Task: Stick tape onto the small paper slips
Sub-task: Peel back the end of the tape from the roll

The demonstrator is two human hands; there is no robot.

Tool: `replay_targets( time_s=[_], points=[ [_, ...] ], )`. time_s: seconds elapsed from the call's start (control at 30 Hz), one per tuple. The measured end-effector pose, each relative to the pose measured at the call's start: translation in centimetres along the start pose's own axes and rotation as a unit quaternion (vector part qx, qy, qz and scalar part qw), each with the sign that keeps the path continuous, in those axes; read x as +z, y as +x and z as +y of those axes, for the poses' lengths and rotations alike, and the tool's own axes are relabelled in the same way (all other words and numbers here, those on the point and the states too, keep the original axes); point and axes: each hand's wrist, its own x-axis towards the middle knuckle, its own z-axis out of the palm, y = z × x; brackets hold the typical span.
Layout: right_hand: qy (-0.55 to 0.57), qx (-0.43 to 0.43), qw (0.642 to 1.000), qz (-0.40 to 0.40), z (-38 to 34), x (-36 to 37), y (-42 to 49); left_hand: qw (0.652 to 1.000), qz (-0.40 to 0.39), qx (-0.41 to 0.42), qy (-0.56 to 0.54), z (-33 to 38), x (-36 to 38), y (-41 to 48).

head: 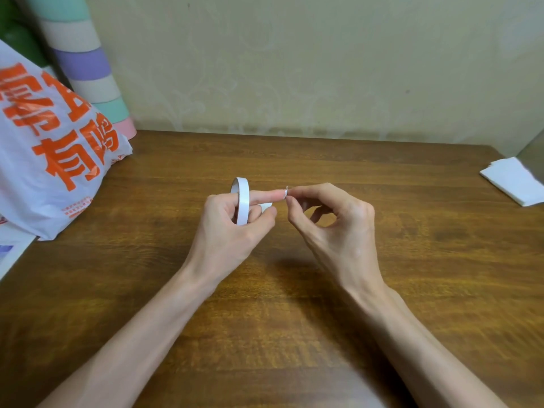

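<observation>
The step looks like freeing a bit of tape: the left hand (229, 228) grips the roll (243, 198) over the desk (412, 260), forefinger through its core, while the right hand (332, 219) pinches a tiny white tape end (286, 189) at that fingertip. Next, I judge, the piece must come away cleanly and go to the white papers (513, 181), which lie well apart at the desk's right edge.

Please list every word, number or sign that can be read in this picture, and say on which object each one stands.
"有鸣": large orange characters on the white plastic bag at the left.
Other large orange characters above them on the bag: creased and cut off by the picture edge, not surely readable.
Small orange print low on the bag: too small to read.
Tape roll and stack of white paper: no text visible.
</observation>
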Motion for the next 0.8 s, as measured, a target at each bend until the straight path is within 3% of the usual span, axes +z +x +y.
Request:
replay_targets(
  time_s=[0.5,0.8],
  points=[
    [0.005,0.002,1.0,-0.001,0.14,-0.11,0.22,1.0,-0.017,-0.016,-0.011,0.14,-0.19,-0.05],
    [0.167,0.161,0.973,-0.011,0.34,0.01,0.5,0.997,-0.032,0.038,0.053,-0.08,0.1,-0.17]
  ],
)
